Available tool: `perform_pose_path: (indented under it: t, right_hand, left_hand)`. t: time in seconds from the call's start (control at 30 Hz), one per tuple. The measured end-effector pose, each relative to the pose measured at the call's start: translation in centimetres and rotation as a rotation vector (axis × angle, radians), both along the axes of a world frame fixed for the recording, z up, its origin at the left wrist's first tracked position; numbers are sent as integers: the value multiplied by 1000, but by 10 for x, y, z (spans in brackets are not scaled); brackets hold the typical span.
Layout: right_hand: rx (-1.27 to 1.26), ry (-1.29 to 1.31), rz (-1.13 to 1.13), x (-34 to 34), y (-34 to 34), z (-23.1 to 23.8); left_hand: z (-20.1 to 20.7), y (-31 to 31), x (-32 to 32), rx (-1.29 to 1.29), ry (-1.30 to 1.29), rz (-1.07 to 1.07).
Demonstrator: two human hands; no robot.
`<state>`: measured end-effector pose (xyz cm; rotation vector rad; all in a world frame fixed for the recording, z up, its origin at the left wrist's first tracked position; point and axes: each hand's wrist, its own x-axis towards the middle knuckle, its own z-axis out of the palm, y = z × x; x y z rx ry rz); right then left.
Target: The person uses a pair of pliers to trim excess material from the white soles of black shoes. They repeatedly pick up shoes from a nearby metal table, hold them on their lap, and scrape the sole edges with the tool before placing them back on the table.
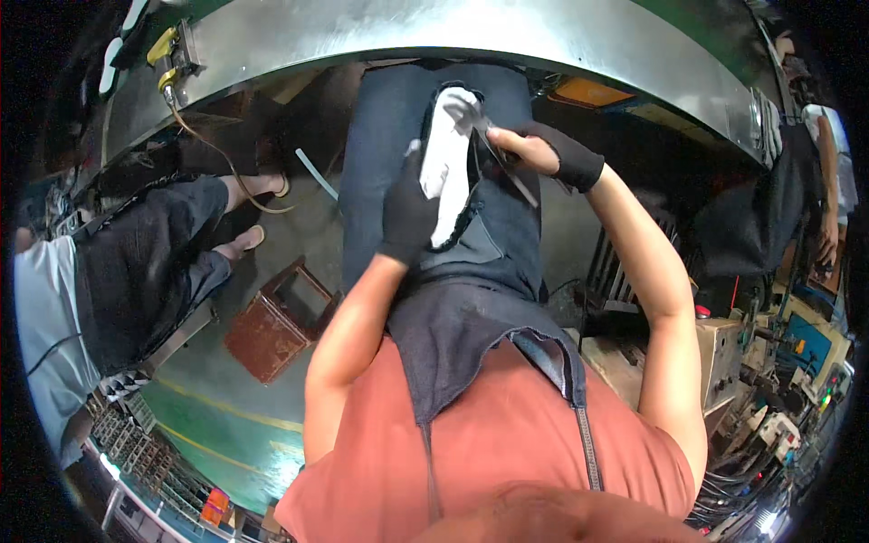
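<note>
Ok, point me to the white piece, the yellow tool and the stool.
White piece (455, 167): head view, middle of its white surface.
Yellow tool (163, 47): head view, on its yellow body.
Stool (265, 338): head view, on its flat brown panel.

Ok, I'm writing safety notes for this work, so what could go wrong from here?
If the grey tool in the right hand slips, it might hit the left hand, which holds the white shoe-shaped piece. That piece is held over the legs, not the bench, so a stray stroke could land there. The hose from the yellow tool appears to hang near a co-worker's feet and might snag one.
</note>
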<state>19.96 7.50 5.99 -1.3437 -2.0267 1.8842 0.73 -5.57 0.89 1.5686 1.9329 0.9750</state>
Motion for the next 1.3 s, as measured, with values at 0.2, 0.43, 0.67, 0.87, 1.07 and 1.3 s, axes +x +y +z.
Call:
perform_pose_path:
  t: [0.2,0.43,0.67,0.87,1.07,1.3]
  right_hand:
    - [585,-322,460,-4,-14,12]
    - [-440,-217,163,28,-8,14]
    - [586,-135,311,-14,-12,93]
    - [83,-138,-19,17,-74,-10]
    - [-391,-118,-246,36,-112,-25]
    - [200,-70,75,-9,-85,77]
  left_hand:
    - [20,10,-50,-364,-339,-536]
    - [-37,50,15,-46,-407,-57]
    - [-34,59,-8,-141,-114,-242]
    - [-69,-37,8,-237,-1145,-81]
    - [-48,-49,15,-384,-645,-1]
    - [-41,-30,18,-156,-352,-15]
